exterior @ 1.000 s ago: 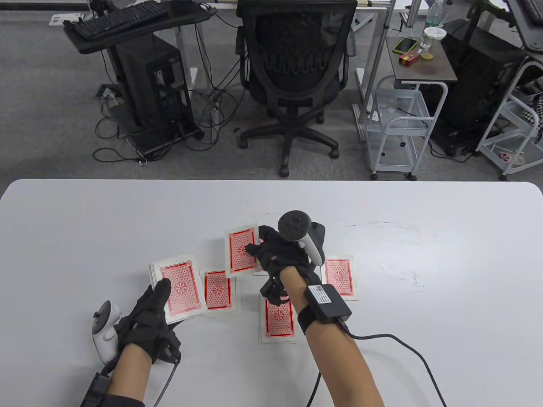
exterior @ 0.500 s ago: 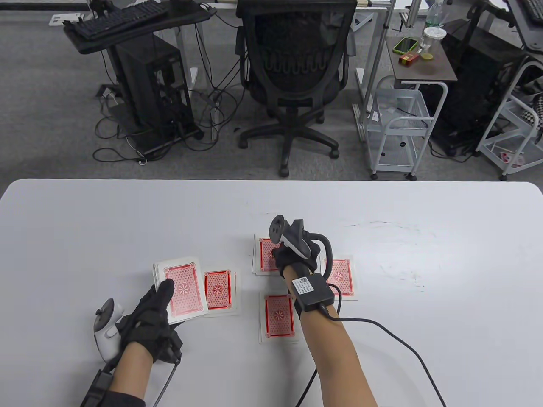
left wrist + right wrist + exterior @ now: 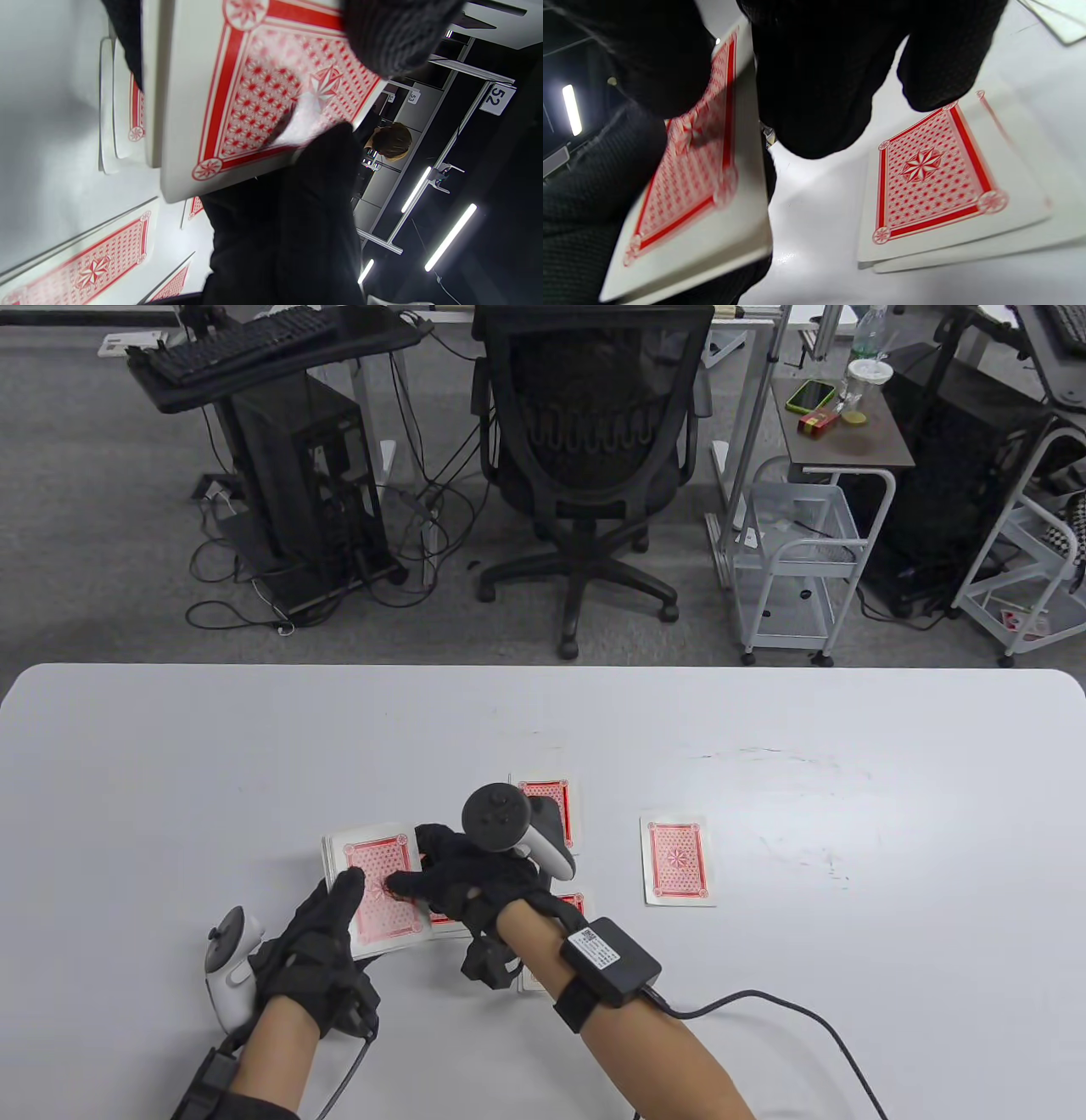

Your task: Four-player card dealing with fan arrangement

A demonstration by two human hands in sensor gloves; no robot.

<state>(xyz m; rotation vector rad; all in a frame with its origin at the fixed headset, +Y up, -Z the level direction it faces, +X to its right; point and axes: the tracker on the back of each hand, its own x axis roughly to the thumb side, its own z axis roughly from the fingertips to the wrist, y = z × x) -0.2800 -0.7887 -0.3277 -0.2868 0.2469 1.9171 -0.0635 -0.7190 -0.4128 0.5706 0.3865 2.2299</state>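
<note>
My left hand point(image 3: 318, 937) grips the deck point(image 3: 377, 884) face down just above the counter point(image 3: 254, 746), thumb lying across the top card, fingers curled under. My right hand point(image 3: 462, 882) reaches over the deck's right side, thumb and forefinger on the top card near its middle; whether the pinch has closed, I cannot tell, the fingers cover the contact. Four dealt piles lie face down on the counter: far pile point(image 3: 556, 806) partly behind my right tracker, right pile point(image 3: 677, 861) well apart and in plain sight, near pile point(image 3: 570, 903) mostly under my right wrist, left pile point(image 3: 933, 178) just beside the deck, seen clearly only from the right wrist.
</note>
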